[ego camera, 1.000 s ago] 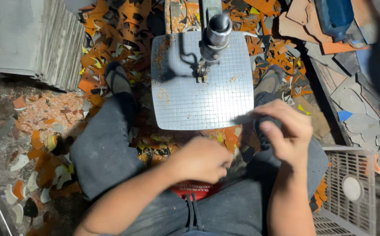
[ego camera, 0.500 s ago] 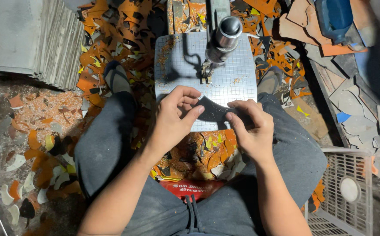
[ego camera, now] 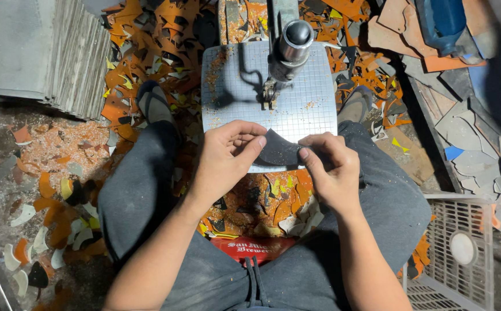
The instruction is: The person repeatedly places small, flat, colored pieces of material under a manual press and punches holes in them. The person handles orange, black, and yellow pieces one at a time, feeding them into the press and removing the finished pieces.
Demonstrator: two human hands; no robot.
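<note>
A dark grey flat piece [ego camera: 278, 151] lies on the near edge of the gridded saw table [ego camera: 233, 86]. My left hand [ego camera: 227, 155] pinches its left side and my right hand [ego camera: 331, 164] pinches its right side. The saw's metal head and blade [ego camera: 285, 57] stand just beyond the piece, a short gap away. My legs in dark trousers straddle the machine, feet to either side of the table.
Orange, yellow and grey offcuts [ego camera: 147, 52] litter the floor around the machine. A stack of grey sheets [ego camera: 37, 52] stands at the upper left. A white plastic crate [ego camera: 463, 247] sits at the lower right, and a red stool edge [ego camera: 250, 247] shows between my legs.
A second ago my hands were low by my lap, the right one gripping a dark object. Now both hold the dark grey piece on the table's near edge.
</note>
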